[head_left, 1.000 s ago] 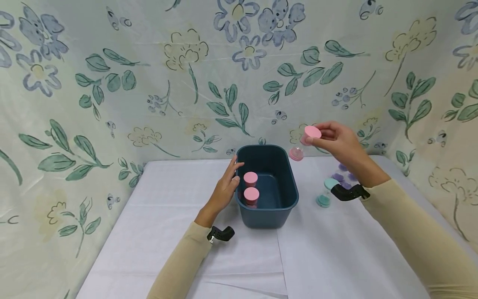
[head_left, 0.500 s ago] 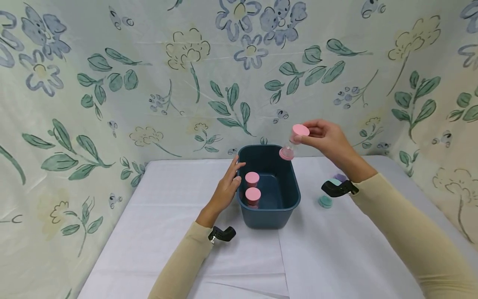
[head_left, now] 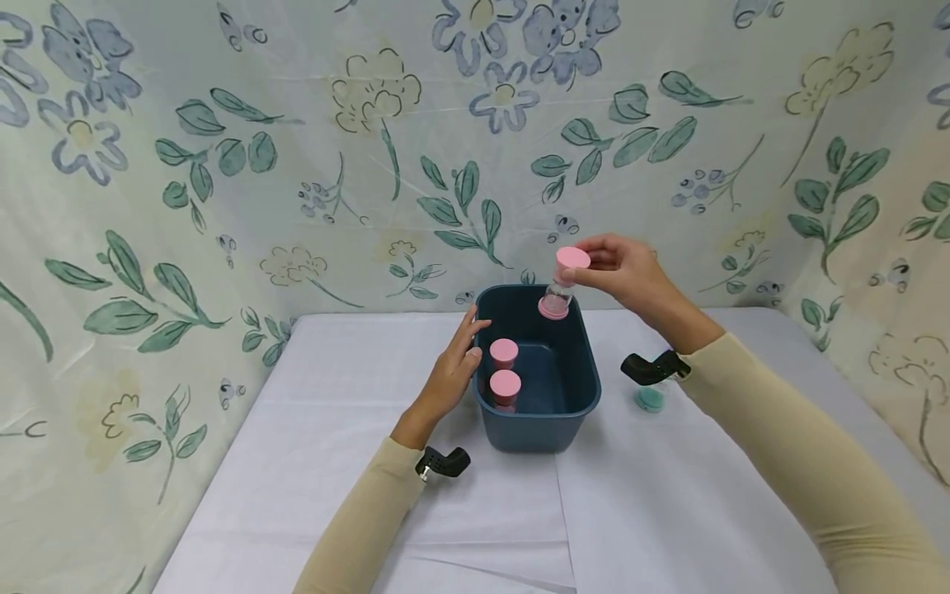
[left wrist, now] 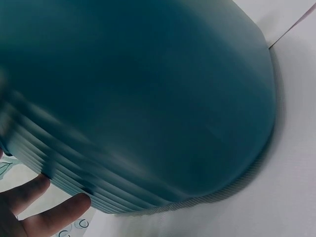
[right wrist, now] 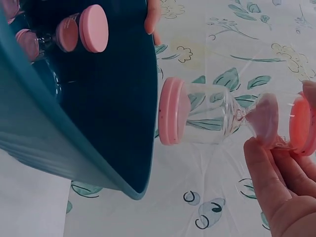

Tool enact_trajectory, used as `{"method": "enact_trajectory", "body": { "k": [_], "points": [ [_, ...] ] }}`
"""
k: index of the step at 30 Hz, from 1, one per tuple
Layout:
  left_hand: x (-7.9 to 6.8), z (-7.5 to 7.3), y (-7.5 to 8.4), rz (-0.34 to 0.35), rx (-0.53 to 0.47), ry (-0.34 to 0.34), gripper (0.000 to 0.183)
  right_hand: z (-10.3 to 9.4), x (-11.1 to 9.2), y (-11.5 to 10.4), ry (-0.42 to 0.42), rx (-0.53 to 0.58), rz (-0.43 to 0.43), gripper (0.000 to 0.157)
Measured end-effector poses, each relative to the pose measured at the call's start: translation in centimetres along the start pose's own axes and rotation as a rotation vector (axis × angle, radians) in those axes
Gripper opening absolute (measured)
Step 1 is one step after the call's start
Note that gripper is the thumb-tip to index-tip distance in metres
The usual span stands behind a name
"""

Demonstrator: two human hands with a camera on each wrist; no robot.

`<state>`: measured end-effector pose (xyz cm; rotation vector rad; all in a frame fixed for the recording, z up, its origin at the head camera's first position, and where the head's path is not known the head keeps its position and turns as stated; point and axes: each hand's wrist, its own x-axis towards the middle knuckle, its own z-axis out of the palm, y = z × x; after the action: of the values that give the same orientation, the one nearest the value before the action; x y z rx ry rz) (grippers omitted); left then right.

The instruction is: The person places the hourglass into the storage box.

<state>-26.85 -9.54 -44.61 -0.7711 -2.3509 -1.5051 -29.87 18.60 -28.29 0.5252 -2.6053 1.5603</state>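
Observation:
In my right hand [head_left: 627,276] is an hourglass sand timer [head_left: 572,261] with pink caps, pinched by thumb and fingers at its upper end. The right wrist view shows its clear glass waist and pink sand [right wrist: 264,121]. Its lower cap overlaps the far right part of a dark teal bin [head_left: 530,435] in the head view. Along the bin's left rim rests my left hand [head_left: 448,371], fingers mostly straight; two fingertips [left wrist: 74,207] touch the ribbed outer wall in the left wrist view. Inside, at the left, two more pink-capped sand timers [head_left: 505,384] stand one behind the other.
A sand timer with teal caps [head_left: 650,400] stands right of the bin, partly behind my right wrist's black camera mount [head_left: 656,368]. White cloth [head_left: 356,396] covers the table. A floral curtain [head_left: 297,165] hangs close behind and at both sides.
My right hand has moved left with the pink sand timer, from right of the bin to over its far right rim. The purple things on the right are now hidden by the arm. The left hand stays.

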Motion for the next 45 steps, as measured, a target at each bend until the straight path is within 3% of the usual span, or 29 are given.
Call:
{"method": "enact_trajectory", "body": {
  "k": [7,15,20,26,39,45],
  "points": [
    [0.0,-0.1,0.1,-0.009,0.02,0.004,0.047,1.0,0.9,0.0,-0.025,-0.016,-0.002,0.062],
    [0.2,-0.3,0.7,0.003,0.0,0.006,0.046,1.9,2.3,0.8,-0.109,-0.021,-0.066,0.051],
    [0.1,-0.4,0.2,-0.013,0.045,0.002,0.048,2.7,2.9,1.2,-0.178,-0.046,-0.078,0.051],
    [0.2,-0.4,-0.4,-0.002,0.032,0.011,0.048,3.8,3.5,1.8,-0.238,-0.066,-0.085,0.051],
    [0.1,-0.4,-0.1,-0.009,0.02,0.005,0.049,4.8,4.1,3.6,-0.36,-0.063,-0.13,0.045],
    [0.0,-0.1,-0.3,-0.02,0.016,-0.002,0.049,5.1,4.0,4.6,-0.402,-0.079,-0.109,0.045]
  ]
}}
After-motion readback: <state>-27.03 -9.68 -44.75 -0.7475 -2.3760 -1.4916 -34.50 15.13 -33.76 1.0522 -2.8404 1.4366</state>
